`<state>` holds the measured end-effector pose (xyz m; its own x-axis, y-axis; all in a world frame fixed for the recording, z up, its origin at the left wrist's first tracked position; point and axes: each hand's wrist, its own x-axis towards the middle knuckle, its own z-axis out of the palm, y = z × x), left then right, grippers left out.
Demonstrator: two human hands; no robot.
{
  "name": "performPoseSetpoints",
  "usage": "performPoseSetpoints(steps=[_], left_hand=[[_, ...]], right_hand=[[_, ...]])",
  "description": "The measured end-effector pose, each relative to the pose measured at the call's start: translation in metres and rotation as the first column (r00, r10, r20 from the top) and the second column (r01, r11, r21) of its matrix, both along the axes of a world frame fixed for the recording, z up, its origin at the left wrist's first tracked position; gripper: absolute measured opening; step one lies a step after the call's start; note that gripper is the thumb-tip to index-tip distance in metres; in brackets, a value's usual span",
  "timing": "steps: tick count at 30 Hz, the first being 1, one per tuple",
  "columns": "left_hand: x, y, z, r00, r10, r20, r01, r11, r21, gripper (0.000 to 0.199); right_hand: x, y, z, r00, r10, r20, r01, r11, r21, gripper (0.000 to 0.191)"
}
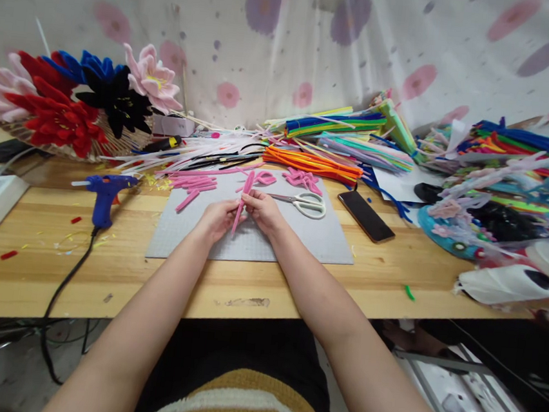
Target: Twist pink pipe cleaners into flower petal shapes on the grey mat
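I have both bare hands together over the grey mat (333,247), with the left hand (219,219) and the right hand (265,211) meeting at one slim pink fuzzy piece (248,184). Each hand clamps it between thumb and fingers, one from either side; its longer end points up and away from my grip, and a thinner tip shows below the fingers. Just left of the grip I see short pink lengths (192,188) lying on the mat, some in a row. Right behind the right hand sits a pink looped piece (264,178), and farther right of it a cluster of pink loops (302,180). The scissors (309,204) lie just right of the grip, blades toward the right hand. Beyond the grip, past the mat's far edge, runs an orange bundle (313,162). Well left of my hands stands the blue glue gun (105,196); well to their right lies a dark phone (367,216).
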<state>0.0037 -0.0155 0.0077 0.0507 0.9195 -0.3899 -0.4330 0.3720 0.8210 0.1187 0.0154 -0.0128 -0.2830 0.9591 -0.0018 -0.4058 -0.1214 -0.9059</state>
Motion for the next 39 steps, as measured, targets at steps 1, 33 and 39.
performPoseSetpoints(steps=[1, 33, 39], left_hand=[[0.002, 0.000, -0.003, 0.993, 0.073, -0.095, -0.064, 0.994, 0.089, 0.001], [0.003, -0.005, -0.008, 0.961, -0.001, -0.278, 0.087, 0.951, 0.297, 0.019], [0.005, -0.003, -0.012, 0.916, 0.101, -0.389, 0.042, 0.938, 0.343, 0.021]], right_hand=[[-0.001, 0.000, 0.000, 0.999, -0.035, 0.011, 0.035, 0.999, 0.007, 0.036], [-0.003, 0.001, 0.004, 0.973, -0.138, 0.183, 0.109, 0.981, 0.159, 0.037], [0.000, 0.003, 0.001, 0.963, -0.165, 0.211, 0.129, 0.977, 0.171, 0.037]])
